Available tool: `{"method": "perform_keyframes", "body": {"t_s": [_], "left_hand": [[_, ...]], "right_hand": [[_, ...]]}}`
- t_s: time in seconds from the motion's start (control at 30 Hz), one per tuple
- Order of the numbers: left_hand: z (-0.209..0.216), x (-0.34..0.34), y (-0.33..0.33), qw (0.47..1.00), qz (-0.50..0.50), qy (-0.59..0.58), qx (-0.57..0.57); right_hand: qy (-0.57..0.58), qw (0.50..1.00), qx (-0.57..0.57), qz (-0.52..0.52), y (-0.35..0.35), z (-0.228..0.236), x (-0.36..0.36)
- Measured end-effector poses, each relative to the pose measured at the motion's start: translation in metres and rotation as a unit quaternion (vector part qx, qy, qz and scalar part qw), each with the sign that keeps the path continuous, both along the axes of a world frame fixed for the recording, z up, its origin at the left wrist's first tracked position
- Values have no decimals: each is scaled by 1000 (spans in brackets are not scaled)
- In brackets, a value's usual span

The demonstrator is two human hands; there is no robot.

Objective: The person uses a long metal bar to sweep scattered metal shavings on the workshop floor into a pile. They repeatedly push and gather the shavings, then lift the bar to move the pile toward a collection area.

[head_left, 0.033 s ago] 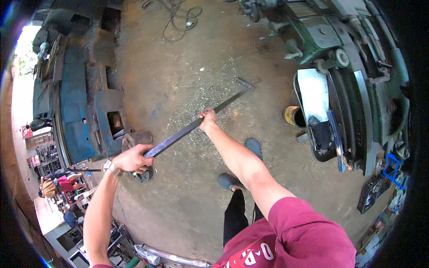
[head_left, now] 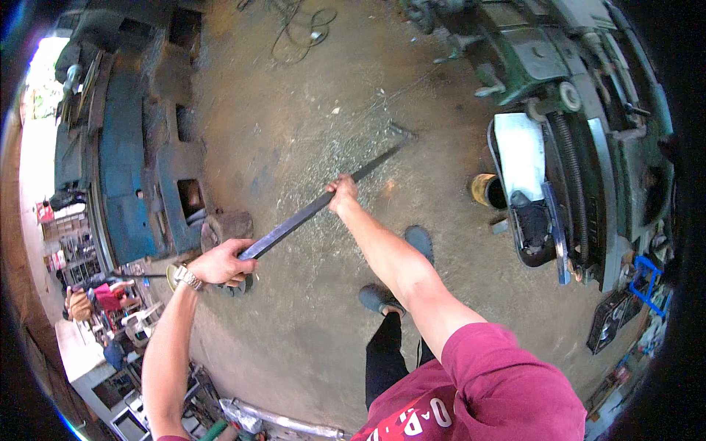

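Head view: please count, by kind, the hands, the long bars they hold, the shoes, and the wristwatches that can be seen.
Hands: 2, left hand and right hand, both gripping the bar
Long dark metal bar: 1
Dark shoes: 2, one and the other, on the concrete floor
Wristwatch: 1, on the left wrist
Total: 6

Long dark flat metal bar (head_left: 309, 212) slanting diagonally above concrete floor, being gripped at near end and midway, far tip pointing upper right.
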State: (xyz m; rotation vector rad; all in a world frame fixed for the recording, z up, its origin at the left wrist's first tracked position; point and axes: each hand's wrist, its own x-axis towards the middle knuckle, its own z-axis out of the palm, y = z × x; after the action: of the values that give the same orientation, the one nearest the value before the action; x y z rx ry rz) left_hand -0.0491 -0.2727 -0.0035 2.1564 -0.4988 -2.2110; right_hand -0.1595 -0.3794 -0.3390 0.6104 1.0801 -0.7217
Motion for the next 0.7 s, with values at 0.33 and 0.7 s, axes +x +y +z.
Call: {"method": "perform_keyframes", "body": {"t_s": [0.33,0.7], "left_hand": [[-96,-30,148,979,192,61,-19],[-84,30,130,990,70,66,-104]], "right_hand": [[78,975,-88,186,69,-64,-10],[132,964,-79,217,55,-50,25]]}}
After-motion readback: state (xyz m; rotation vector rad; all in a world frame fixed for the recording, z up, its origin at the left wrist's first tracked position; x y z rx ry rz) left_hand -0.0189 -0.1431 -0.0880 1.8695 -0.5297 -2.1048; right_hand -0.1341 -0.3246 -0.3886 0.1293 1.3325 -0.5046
